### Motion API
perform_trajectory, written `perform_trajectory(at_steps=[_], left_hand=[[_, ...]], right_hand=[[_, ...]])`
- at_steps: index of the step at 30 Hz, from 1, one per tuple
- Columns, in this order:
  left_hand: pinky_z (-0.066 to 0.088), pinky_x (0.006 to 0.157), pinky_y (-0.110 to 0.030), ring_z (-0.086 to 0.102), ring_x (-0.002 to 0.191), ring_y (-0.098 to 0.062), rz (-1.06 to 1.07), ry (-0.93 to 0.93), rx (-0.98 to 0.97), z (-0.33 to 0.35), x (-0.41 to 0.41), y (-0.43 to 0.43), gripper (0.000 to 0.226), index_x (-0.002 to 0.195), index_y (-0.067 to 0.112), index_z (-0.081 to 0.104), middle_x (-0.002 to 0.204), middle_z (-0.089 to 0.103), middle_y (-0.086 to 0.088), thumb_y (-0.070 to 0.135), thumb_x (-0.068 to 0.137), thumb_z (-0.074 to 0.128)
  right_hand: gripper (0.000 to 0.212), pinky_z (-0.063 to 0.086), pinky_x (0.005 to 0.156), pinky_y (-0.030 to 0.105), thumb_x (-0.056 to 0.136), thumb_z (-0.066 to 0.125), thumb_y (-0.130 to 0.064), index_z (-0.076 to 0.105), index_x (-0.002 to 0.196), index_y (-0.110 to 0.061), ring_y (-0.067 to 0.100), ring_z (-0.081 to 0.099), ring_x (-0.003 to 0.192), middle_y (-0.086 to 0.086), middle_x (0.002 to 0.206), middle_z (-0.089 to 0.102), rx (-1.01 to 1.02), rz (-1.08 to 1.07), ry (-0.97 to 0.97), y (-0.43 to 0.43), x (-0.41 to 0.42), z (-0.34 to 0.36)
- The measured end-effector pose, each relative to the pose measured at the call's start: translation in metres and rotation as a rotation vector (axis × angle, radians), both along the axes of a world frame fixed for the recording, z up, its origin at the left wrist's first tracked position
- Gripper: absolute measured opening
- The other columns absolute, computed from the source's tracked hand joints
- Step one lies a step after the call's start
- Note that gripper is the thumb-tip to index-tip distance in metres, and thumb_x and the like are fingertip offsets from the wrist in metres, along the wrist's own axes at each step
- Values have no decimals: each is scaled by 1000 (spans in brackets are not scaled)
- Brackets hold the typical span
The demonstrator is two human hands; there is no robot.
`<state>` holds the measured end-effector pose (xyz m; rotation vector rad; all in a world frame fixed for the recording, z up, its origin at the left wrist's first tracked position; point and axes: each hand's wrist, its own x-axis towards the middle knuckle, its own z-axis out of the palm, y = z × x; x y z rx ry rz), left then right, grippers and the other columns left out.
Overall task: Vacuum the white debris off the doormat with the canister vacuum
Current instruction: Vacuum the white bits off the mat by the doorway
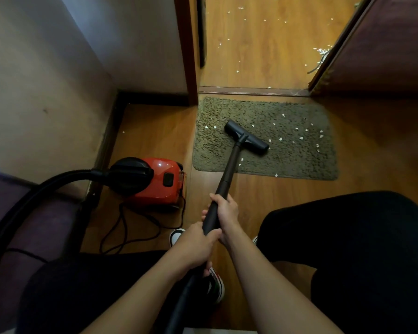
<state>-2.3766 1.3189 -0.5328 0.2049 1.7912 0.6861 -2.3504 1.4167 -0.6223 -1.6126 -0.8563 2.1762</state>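
On the doormat (287,162), left of centre, sits the nozzle (246,137). Both hands grasp the wand (229,169), right hand (226,213) ahead of left hand (196,247). Most white debris (301,138) lies to the right of the nozzle (few bits at its left).

this is a home, at a doorway between two rooms. the floor (155,131) is of warm brown wood-look boards, and a small shaggy doormat (287,153) lies just before the threshold strip (251,90). a brown door frame (186,49) stands at the left, a dark open door (384,44) at the right. a red canister vacuum (159,182) sits near the plain wall (46,80) with its dark baseboard (109,131).
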Motion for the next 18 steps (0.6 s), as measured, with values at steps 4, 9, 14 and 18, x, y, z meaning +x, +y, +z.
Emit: perform_trajectory(at_steps=[4, 9, 14, 18], left_hand=[[50, 47, -30, 55, 47, -21, -35, -4, 5, 5, 8, -8, 19, 115, 20, 51, 65, 58, -9, 34, 101, 50], [48, 43, -27, 53, 43, -12, -57, -1, -3, 15, 17, -25, 14, 107, 22, 50, 69, 56, -6, 35, 102, 50], [46, 39, -24, 51, 41, -12, -50, -1, -38, 28, 19, -48, 12, 110, 22, 52, 74, 53, -8, 32, 103, 49], [45, 38, -24, 50, 40, -11, -52, 16, -55, 35, 17, -69, 11, 105, 21, 54, 71, 53, -6, 31, 103, 49]], right_hand=[[18, 48, 38, 27, 96, 64, -7, 52, 109, -4, 21, 57, 39, 15, 69, 52, -13, -18, -5, -7, 11, 0], [17, 51, 41, 29, 95, 65, -8, 52, 106, -4, 23, 59, 41, 13, 66, 54, -23, -23, -8, -26, 21, 1], [17, 50, 39, 29, 96, 63, -7, 51, 108, -5, 23, 59, 40, 13, 64, 53, -56, -41, 7, -54, 23, 10], [16, 51, 40, 30, 96, 64, -9, 52, 107, -8, 24, 60, 41, 8, 56, 57, -87, -34, 24, -76, 21, 14]])
